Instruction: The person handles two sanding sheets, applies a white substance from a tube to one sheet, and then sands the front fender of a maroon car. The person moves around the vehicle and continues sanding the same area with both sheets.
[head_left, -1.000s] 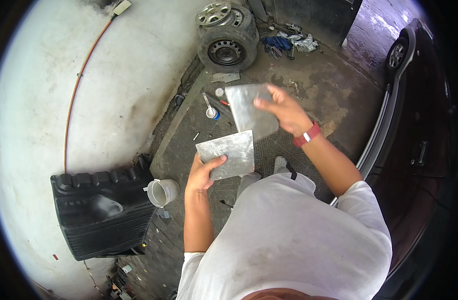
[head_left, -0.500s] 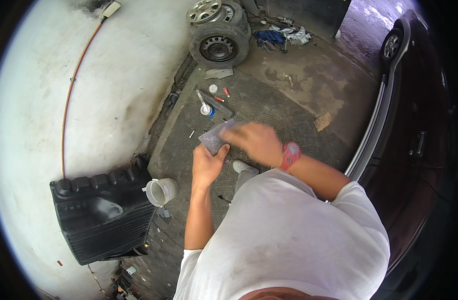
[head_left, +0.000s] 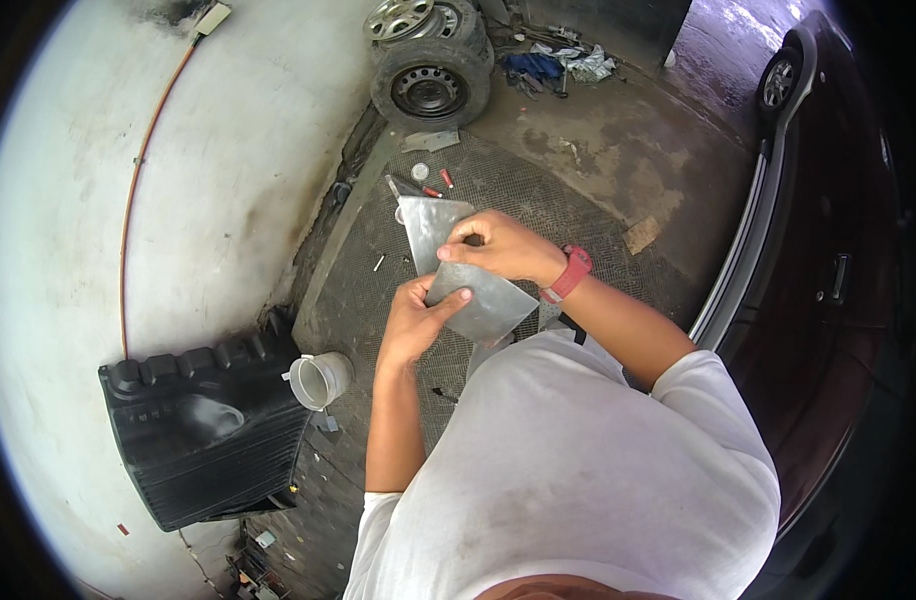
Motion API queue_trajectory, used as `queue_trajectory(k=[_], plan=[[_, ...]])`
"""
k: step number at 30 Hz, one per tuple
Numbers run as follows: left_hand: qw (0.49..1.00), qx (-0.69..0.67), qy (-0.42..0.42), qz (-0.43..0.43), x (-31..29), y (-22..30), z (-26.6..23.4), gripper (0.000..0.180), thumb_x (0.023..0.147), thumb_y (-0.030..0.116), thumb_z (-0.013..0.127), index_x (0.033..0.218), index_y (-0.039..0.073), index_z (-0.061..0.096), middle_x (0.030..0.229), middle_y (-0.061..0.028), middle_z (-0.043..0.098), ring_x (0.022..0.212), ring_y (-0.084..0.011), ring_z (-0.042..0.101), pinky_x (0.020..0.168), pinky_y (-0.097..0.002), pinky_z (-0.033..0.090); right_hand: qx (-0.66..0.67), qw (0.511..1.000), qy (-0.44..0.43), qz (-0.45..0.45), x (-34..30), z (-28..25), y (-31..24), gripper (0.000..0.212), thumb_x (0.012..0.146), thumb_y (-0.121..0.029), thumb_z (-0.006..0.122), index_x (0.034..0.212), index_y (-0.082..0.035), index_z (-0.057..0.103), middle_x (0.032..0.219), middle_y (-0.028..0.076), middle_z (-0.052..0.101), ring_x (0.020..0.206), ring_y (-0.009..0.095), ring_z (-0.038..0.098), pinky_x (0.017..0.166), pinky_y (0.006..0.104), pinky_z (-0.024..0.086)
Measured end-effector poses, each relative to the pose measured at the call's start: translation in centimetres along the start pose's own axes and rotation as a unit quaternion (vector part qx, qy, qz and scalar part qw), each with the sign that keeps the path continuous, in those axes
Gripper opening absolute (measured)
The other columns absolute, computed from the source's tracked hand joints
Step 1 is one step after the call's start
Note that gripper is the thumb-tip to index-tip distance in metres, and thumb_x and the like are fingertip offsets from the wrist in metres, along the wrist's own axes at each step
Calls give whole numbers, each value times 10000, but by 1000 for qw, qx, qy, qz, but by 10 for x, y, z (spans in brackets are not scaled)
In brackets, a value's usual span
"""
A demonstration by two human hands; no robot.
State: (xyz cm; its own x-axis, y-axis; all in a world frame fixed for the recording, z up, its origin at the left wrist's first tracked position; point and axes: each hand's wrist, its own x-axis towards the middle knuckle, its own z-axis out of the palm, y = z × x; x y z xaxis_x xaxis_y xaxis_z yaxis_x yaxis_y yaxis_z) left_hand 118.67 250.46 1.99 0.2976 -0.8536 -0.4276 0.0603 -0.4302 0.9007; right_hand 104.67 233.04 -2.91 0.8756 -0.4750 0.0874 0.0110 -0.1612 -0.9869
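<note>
My left hand (head_left: 410,318) grips a smooth, flat grey sheet (head_left: 488,305), its thumb lying on the face and its fingers hidden behind. Just above, my right hand (head_left: 498,245) pinches at the edge of an upper grey sheet part (head_left: 428,225), which tapers downward and catches the light. Whether these are two sheets or one folded sheet, I cannot tell. On my right wrist is a red watch (head_left: 570,273). Beyond the sheet, a thin light-coloured stick (head_left: 392,186), a round white lid (head_left: 420,172) and small red tubes (head_left: 446,178) lie on the mat, partly covered.
A white bucket (head_left: 320,381) stands left of me beside a black moulded plastic part (head_left: 208,430) against the white wall (head_left: 68,250). Stacked wheels (head_left: 430,90) are ahead, with cloths (head_left: 558,68) on the floor to their right. A dark red car (head_left: 828,270) stands along the right.
The right hand, blurred over the sheet before, is now still and pinching. The grey sheet material has spread wider, upward and to the right, now covering the blue-and-white can.
</note>
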Motion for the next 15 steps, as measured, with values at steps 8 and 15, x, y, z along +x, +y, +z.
queue_trajectory(k=[8,15], plan=[[953,-127,253,109,-10,-16,-61,233,1004,194,787,1147,12,756,1065,-65,785,966,-133,705,922,-327,544,-208,975,-61,37,-58,-54,21,236,952,-270,787,981,-38,751,994,86,782,904,149,703,880,351,551],[967,-103,189,137,1,-12,-16,283,1042,226,741,1213,1,725,1126,-71,768,1041,-143,683,973,-343,532,230,945,213,88,-32,-5,9,359,981,-80,760,1284,16,593,1147,96,713,1061,145,668,954,330,545]])
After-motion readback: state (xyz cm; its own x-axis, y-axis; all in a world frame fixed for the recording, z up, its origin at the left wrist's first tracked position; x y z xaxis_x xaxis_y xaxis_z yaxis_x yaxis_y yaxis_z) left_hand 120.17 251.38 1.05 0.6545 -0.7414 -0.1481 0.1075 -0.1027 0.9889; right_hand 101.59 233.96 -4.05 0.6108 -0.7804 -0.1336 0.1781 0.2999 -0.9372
